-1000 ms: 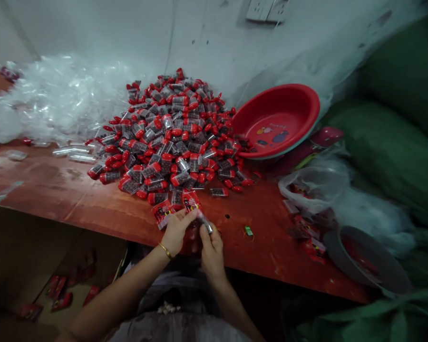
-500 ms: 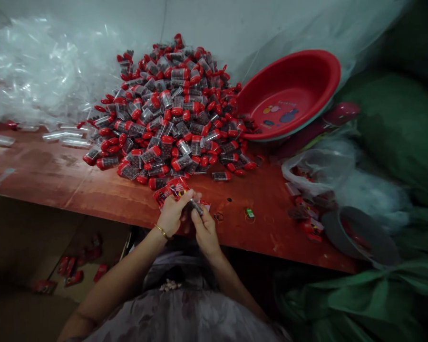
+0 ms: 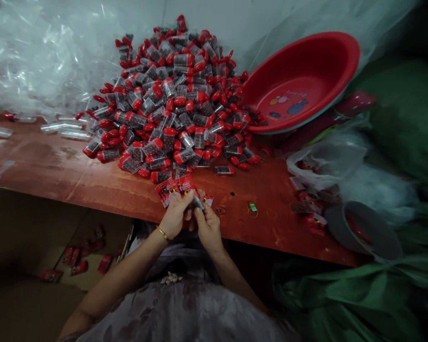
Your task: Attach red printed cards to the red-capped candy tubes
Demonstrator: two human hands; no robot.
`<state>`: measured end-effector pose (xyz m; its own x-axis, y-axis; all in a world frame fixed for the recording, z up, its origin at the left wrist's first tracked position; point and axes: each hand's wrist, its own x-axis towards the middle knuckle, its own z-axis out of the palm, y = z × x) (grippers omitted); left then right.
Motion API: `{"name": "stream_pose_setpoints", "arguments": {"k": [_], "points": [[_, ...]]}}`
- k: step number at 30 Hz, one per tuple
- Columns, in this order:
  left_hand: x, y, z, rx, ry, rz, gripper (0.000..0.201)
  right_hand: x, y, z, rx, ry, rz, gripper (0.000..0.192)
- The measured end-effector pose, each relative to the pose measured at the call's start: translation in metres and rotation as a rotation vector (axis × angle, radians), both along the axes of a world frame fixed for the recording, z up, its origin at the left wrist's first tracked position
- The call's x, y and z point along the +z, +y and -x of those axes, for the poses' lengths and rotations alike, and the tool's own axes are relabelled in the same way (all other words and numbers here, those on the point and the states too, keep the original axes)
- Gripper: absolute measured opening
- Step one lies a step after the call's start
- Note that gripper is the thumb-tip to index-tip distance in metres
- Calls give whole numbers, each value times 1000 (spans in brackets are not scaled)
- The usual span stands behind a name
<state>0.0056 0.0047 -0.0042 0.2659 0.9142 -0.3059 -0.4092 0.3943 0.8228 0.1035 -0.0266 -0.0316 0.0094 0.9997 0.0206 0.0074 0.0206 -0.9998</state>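
Long red wooden table (image 3: 57,175) under both hands. Just beyond the fingers, heaped red-capped clear plastic vials (image 3: 174,99); farther off to the right, round red plastic basin (image 3: 303,80). Left hand (image 3: 174,216) gripping a fan of red printed paper labels (image 3: 174,189). Right hand (image 3: 207,227) touching it, fingertips pinching a small clear vial (image 3: 199,203) beside the labels.
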Motion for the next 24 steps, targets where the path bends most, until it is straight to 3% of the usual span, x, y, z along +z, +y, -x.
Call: {"name": "stream_pose_setpoints", "arguments": {"k": [5,9,12,14,17,19,21,24], "points": [[-7,-5,-5,-48,20,22,51,1,0,-2,-11,29,32,33],[-9,-11,-2,-34,-55,31,45,0,5,-1,25,-72,49,39],[-4,-4,29,143,-113,32,33,4,22,-14,26,-324,-59,35],[0,8,63,305,-137,142,28,6,44,-32,-55,-599,-156,32],[3,27,114,650,-174,256,39,5,83,-64,-229,-1053,-186,40],[1,31,132,737,-175,249,52,-2,103,-79,-237,-1217,-106,46],[-2,28,131,717,-47,198,52,-12,110,-87,-186,-1265,-83,44],[-10,15,105,631,483,-116,43,-24,97,-92,-154,-1192,-164,32]]}}
